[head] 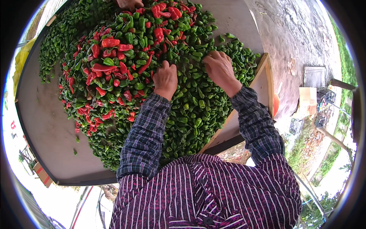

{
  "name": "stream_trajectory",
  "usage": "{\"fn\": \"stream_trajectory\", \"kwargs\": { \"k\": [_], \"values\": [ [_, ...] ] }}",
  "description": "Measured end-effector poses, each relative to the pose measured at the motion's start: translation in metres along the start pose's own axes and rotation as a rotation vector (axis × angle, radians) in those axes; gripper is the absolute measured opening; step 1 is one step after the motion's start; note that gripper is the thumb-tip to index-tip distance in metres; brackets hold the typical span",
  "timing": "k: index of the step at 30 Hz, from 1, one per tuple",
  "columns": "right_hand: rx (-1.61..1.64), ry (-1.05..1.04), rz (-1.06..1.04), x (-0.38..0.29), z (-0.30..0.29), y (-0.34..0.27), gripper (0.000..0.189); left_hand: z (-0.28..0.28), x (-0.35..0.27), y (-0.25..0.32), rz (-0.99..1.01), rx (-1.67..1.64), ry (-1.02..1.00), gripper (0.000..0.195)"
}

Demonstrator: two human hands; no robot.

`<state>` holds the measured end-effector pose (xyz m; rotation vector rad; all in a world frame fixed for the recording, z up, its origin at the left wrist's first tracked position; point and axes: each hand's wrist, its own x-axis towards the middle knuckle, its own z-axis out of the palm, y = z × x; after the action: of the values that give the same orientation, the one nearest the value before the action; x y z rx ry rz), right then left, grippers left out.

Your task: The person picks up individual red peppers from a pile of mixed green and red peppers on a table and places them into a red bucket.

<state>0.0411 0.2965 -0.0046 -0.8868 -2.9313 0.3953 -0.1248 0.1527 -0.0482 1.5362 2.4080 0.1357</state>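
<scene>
A broad heap of green peppers spreads before me, with red peppers gathered mostly on its left and upper parts. My left hand rests at the border between the mixed red and green peppers and the mostly green ones. Its fingers point away from me and are partly hidden, so any hold is unclear. Farther right, my right hand bends down onto green peppers, with its fingertips hidden beneath it. Whether it grips one cannot be made out.
Another person's hand reaches over the heap at the top edge. The grey tabletop has a dark rim. Wooden boards form a corner at the right. Beyond lie a cardboard piece and plastic crates on the ground.
</scene>
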Motion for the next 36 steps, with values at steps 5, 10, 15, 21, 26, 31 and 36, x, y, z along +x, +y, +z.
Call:
{"fn": "stream_trajectory", "kwargs": {
  "k": [5, 10, 15, 21, 26, 31, 36],
  "values": [
    [0.152, 0.039, -0.033, 0.073, 0.035, -0.009, 0.034, -0.011, 0.012, 0.018, -0.132, -0.042, -0.093, 0.026],
    [0.069, 0.008, -0.129, 0.089, 0.057, -0.009, 0.038, 0.002, 0.014, 0.015, -0.162, 0.025, -0.083, 0.020],
    [0.104, -0.209, -0.093, 0.049, 0.047, -0.002, 0.034, 0.006, 0.002, 0.025, -0.014, 0.068, -0.006, 0.009],
    [0.444, -0.068, 0.106, 0.002, 0.014, 0.026, 0.035, 0.022, -0.008, 0.035, 0.167, -0.008, 0.164, 0.005],
    [0.284, -0.093, 0.023, 0.029, -0.003, 0.010, 0.024, 0.020, -0.006, 0.023, 0.280, -0.083, 0.138, 0.010],
    [0.253, 0.065, -0.096, 0.072, 0.036, -0.004, 0.020, 0.017, -0.005, 0.032, 0.330, -0.243, 0.120, 0.011],
    [0.160, -0.001, 0.175, 0.095, 0.062, -0.017, 0.042, 0.005, -0.040, 0.039, 0.114, -0.812, -0.014, 0.011]
  ]
}}
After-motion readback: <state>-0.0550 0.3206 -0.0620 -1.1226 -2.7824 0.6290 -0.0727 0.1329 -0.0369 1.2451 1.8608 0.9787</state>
